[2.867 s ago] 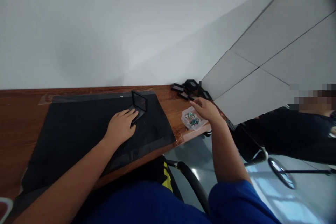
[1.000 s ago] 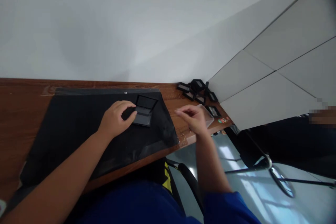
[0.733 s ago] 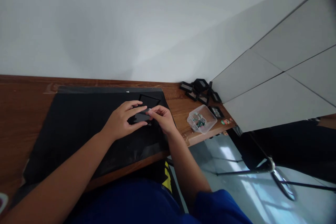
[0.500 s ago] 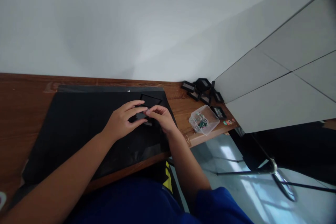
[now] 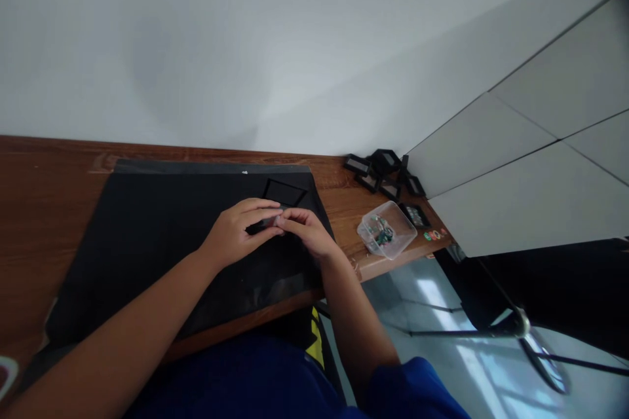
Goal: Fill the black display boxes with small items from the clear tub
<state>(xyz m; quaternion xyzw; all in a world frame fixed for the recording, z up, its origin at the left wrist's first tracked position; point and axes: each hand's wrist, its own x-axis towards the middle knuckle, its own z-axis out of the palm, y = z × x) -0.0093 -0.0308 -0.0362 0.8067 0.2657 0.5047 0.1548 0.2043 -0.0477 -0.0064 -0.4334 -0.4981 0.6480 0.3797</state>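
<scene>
My left hand (image 5: 240, 229) is curled above the black mat, its thumb and fingers closed round a small dark flat piece (image 5: 256, 227) that is mostly hidden. Pressed against its fingertips is my right hand (image 5: 307, 229), with thumb and forefinger pinched together. What the right fingers hold, if anything, is too small and covered to make out. Just beyond the hands, a thin black rectangular frame (image 5: 285, 192) lies flat on the black mat (image 5: 162, 229).
A clear plastic box (image 5: 405, 236) with small green and metallic parts stands right of the mat. Behind it lie several black frame-like cases (image 5: 386, 160) by the wall. A dark tray (image 5: 415, 215) and small round stickers (image 5: 435, 235) are near the wooden table's (image 5: 339, 193) right end.
My fingertips have come together, with the left thumb and fingers closing in on the dark piece. The whole view has shifted slightly.
</scene>
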